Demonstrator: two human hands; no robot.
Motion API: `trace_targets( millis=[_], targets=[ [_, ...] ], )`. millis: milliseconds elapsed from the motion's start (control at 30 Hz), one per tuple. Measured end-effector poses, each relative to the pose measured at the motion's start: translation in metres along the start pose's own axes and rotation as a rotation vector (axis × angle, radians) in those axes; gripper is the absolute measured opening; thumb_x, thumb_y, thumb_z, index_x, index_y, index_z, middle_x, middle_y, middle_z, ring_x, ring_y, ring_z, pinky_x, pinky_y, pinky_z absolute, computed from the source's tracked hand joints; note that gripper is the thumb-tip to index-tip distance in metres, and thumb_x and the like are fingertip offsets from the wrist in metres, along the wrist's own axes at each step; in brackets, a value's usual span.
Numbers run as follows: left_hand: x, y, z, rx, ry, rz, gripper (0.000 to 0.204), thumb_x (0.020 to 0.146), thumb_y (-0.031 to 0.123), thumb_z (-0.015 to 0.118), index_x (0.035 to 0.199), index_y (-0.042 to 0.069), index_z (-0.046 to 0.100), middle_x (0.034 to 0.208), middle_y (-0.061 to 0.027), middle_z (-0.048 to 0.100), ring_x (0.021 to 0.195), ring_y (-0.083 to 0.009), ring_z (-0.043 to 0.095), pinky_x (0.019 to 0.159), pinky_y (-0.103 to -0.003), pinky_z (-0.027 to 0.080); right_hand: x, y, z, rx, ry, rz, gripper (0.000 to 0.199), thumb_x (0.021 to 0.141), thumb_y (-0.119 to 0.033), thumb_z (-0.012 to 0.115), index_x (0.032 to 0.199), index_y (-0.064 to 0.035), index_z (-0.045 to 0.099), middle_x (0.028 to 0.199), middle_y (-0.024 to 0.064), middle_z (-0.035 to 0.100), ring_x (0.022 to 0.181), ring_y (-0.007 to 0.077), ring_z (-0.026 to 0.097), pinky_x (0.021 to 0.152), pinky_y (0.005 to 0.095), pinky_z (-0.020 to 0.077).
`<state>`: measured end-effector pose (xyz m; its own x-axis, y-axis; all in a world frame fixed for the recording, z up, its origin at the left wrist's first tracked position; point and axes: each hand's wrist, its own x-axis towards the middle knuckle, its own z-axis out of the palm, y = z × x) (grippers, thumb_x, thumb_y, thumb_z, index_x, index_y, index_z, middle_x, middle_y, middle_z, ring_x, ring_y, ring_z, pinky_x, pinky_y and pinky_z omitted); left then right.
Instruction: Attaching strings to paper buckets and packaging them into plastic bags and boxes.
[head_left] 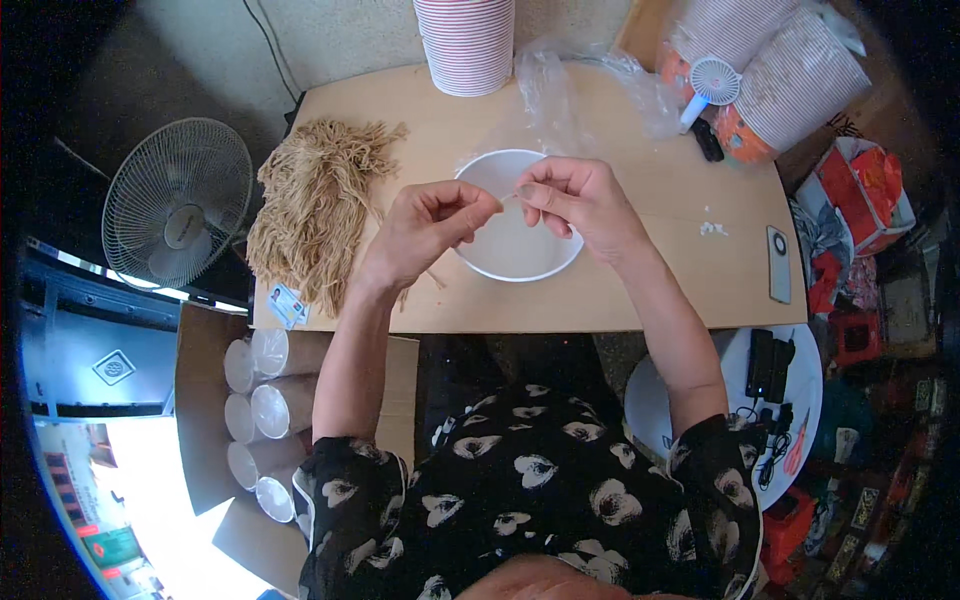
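Note:
My left hand [432,222] and my right hand [578,205] meet over a white round tub [517,272], each with thumb and finger pinched together. Between the fingertips runs a thin pale piece [508,197], too small to name. The tub stands on the table with its open top toward me; the hands hide part of its rim. Left of my left hand lies a big heap of tan cords [310,215], with a few loose strands near my wrist.
A tall stack of paper tubs [466,50] and crumpled clear plastic [550,95] stand behind. Far right are bagged tub stacks [805,90], a small handheld fan [712,85], white bits [712,229] and a grey remote-like device [779,265]. A carton [205,420] holds lidded tubs at lower left.

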<state>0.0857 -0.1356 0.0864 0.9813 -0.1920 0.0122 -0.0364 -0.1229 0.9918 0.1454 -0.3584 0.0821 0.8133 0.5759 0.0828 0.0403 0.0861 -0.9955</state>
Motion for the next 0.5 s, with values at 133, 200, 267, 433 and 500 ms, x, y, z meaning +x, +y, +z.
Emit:
trace_targets(
  millis=[133,200,267,433,500],
  targets=[
    [-0.004,0.006,-0.005,-0.035,-0.031,-0.06,0.021,0.093,0.02,0.068,0.104,0.003,0.072,0.084,0.0018,0.068,0.069,-0.0037,0.053,0.062,-0.019,0.042,-0.002,-0.004,0.003,-0.039,0.015,-0.036,0.015,0.093,-0.013,0.066,0.099,0.0013,0.068,0.074,0.0043,0.065,0.052,0.0023,0.046,0.046,0.0174,0.0344],
    [-0.003,0.007,-0.005,-0.011,-0.047,-0.067,0.022,0.093,0.021,0.068,0.106,0.003,0.073,0.084,0.0015,0.069,0.07,-0.0036,0.054,0.063,-0.019,0.044,-0.002,-0.002,0.002,-0.07,0.024,-0.039,0.014,0.093,-0.012,0.066,0.098,0.0003,0.069,0.074,0.0035,0.065,0.052,0.0021,0.046,0.046,0.0173,0.0342],
    [-0.003,0.005,-0.005,-0.005,-0.054,-0.063,0.022,0.093,0.02,0.069,0.107,0.003,0.072,0.086,0.0014,0.07,0.071,-0.0035,0.054,0.063,-0.019,0.044,-0.002,0.0,0.003,-0.078,0.027,-0.042,0.014,0.093,-0.012,0.066,0.098,0.0002,0.069,0.073,0.0033,0.065,0.051,0.002,0.045,0.046,0.0174,0.0341],
    [-0.004,0.0,0.002,-0.031,0.015,-0.005,0.02,0.09,0.015,0.071,0.108,0.004,0.071,0.087,0.0006,0.071,0.071,-0.0035,0.057,0.062,-0.019,0.044,-0.002,0.002,0.005,-0.047,0.06,-0.027,0.014,0.093,-0.012,0.065,0.099,0.0004,0.069,0.069,0.0029,0.064,0.051,0.0019,0.045,0.045,0.0173,0.0334],
    [-0.004,-0.003,0.005,0.002,0.041,0.031,0.022,0.09,0.011,0.071,0.11,0.004,0.07,0.089,-0.0005,0.071,0.072,-0.004,0.058,0.062,-0.019,0.043,-0.001,0.001,0.005,0.012,0.05,-0.01,0.016,0.094,-0.013,0.065,0.1,0.001,0.068,0.067,0.0026,0.062,0.05,0.0024,0.046,0.043,0.0169,0.032]
  ],
)
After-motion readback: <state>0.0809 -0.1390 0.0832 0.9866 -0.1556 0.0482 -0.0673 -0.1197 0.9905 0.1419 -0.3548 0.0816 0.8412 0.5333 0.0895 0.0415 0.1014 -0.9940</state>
